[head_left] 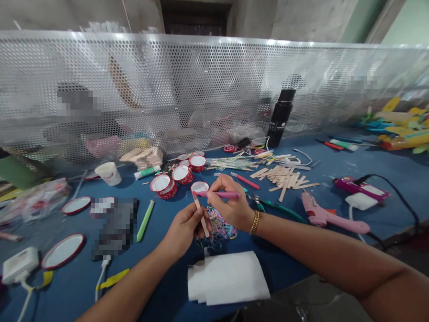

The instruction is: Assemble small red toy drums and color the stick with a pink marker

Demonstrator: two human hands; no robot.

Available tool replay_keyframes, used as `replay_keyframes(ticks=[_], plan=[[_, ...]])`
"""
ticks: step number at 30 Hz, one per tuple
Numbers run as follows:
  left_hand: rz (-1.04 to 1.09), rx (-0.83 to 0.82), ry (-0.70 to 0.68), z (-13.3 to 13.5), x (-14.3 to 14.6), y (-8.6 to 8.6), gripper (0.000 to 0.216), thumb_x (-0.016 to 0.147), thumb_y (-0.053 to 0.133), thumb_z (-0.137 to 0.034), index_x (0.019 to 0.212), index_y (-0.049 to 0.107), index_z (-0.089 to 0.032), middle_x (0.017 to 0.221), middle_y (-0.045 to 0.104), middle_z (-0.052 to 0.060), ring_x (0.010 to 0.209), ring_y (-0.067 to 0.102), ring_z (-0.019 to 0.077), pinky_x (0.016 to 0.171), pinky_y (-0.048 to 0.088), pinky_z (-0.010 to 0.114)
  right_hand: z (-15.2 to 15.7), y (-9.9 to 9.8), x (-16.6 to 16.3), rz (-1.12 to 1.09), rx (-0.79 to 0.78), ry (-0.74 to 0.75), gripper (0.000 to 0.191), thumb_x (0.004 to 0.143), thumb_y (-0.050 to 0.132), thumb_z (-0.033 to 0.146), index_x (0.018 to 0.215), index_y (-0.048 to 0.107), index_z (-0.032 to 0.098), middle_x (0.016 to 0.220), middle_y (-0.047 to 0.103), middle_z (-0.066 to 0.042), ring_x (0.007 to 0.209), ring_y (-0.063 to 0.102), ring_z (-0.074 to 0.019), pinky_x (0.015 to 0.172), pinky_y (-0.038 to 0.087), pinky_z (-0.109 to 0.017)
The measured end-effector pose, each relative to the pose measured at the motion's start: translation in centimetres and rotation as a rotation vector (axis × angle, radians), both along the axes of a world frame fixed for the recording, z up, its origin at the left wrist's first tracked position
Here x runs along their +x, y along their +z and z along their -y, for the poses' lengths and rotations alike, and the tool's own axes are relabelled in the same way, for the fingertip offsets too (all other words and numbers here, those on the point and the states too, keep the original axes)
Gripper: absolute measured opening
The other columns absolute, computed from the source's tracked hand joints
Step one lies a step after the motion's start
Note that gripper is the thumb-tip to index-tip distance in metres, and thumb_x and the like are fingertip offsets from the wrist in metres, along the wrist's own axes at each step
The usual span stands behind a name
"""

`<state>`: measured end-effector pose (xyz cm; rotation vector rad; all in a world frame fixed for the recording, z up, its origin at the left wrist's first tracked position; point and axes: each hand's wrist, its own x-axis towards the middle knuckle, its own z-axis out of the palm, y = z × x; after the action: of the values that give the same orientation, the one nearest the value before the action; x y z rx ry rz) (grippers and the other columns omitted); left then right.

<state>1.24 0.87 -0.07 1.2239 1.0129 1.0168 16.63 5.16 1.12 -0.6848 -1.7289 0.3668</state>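
Observation:
My left hand [184,226] pinches a flat wooden craft stick [205,227], held tilted, its upper end coloured red. My right hand [234,208] grips a pink-purple marker [229,195] like a pen, with its tip at or very near the red end of the stick. Whether the tip touches the wood I cannot tell. Beneath both hands lies a tangle of multicoloured threads or bands [223,228]. Just behind the stick is a round white disc with a red rim [200,187]. Folded white paper or cloth [229,277] sits nearest to me.
Loose craft sticks [284,179], green-handled pliers [281,209] and a pink glue gun [330,217] lie to the right. Stacked red-rimmed discs [164,185], a paper cup [107,173] and a green marker [145,221] are leftward. A black bottle [281,117] stands before the perforated metal screen [214,89].

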Motion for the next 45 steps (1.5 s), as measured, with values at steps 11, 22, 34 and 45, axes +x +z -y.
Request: replay_keyframes(ticks=[11, 22, 34, 45], plan=[[0.053, -0.038, 0.012, 0.16, 0.05, -0.02, 0.048, 0.07, 0.07, -0.061, 0.076, 0.055, -0.016, 0.057, 0.064, 0.0, 0.046, 0.053, 0.0092, 0.045, 0.036, 0.019, -0.13, -0.19, 0.04, 0.061, 0.084, -0.018, 0.018, 0.081, 0.055, 0.014, 0.068, 0.046, 0.023, 0.061, 0.053, 0.004, 0.062, 0.051, -0.0145, 0.068, 0.04, -0.034], [0.071, -0.032, 0.014, 0.17, 0.13, 0.08, 0.048, 0.07, 0.071, -0.061, 0.076, 0.055, -0.016, 0.056, 0.064, 0.0, 0.046, 0.055, 0.0095, 0.044, 0.036, 0.019, 0.21, -0.09, 0.17, 0.046, 0.031, -0.008, 0.017, 0.083, 0.055, 0.018, 0.067, 0.05, 0.022, 0.066, 0.055, 0.001, 0.067, 0.052, -0.0164, 0.069, 0.042, -0.035], [0.053, -0.022, 0.02, 0.1, 0.05, -0.03, 0.048, 0.07, 0.07, -0.061, 0.075, 0.054, -0.017, 0.055, 0.063, 0.0, 0.044, 0.053, 0.0092, 0.044, 0.036, 0.019, 0.16, 0.01, 0.09, 0.076, 0.058, 0.008, 0.017, 0.082, 0.055, 0.016, 0.068, 0.048, 0.023, 0.065, 0.055, 0.002, 0.065, 0.052, -0.0153, 0.069, 0.041, -0.034], [0.049, -0.021, 0.0, 0.26, 0.27, 0.01, 0.045, 0.073, 0.069, -0.06, 0.075, 0.054, -0.017, 0.055, 0.062, 0.0, 0.043, 0.05, 0.0093, 0.043, 0.032, 0.02, 0.42, 0.06, -0.04, 0.094, 0.076, 0.002, 0.016, 0.077, 0.055, 0.013, 0.068, 0.047, 0.024, 0.063, 0.056, 0.004, 0.064, 0.053, -0.0156, 0.071, 0.041, -0.036]])
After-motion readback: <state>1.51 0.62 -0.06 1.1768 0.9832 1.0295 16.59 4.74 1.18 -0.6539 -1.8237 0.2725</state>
